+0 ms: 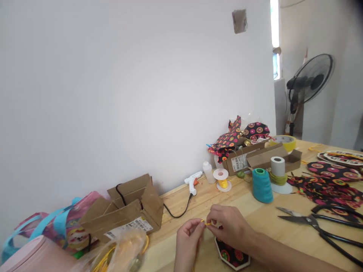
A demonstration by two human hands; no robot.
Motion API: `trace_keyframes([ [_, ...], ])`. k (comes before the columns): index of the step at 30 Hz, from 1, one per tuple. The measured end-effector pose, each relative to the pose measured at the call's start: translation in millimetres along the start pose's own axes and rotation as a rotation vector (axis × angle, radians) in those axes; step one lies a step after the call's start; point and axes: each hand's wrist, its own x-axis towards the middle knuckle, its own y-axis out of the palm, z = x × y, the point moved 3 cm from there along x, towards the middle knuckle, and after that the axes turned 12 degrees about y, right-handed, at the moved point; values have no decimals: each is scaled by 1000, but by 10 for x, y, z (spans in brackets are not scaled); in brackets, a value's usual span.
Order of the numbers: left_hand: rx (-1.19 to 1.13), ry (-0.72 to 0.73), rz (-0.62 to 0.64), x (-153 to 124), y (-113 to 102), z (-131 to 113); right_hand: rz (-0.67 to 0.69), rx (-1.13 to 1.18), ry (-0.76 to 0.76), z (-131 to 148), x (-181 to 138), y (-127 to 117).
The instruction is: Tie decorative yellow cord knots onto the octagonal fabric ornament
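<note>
Pale wooden table (163, 249) lies beneath left hand (189, 238) and right hand (233, 225), each grip pinching thin, bright yellow cord (208, 224).

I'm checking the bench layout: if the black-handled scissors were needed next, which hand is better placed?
Probably the right hand: the scissors lie open on its side, nearer to it, whereas the left hand would likely have to reach past it. Both seem to pinch the yellow cord.
</note>
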Motion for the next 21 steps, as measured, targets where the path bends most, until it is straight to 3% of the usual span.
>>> trace_keyframes([
  [9, 20, -11, -21, 13, -12, 54, -6, 42, 27, -94, 11, -11],
  [14, 89, -13, 80, 2, 37, 69, 37, 98, 53, -128, 18, 6],
  [21, 94, -48, 114, 18, 39, 55, 69, 179, 101, -181, 20, 16],
])
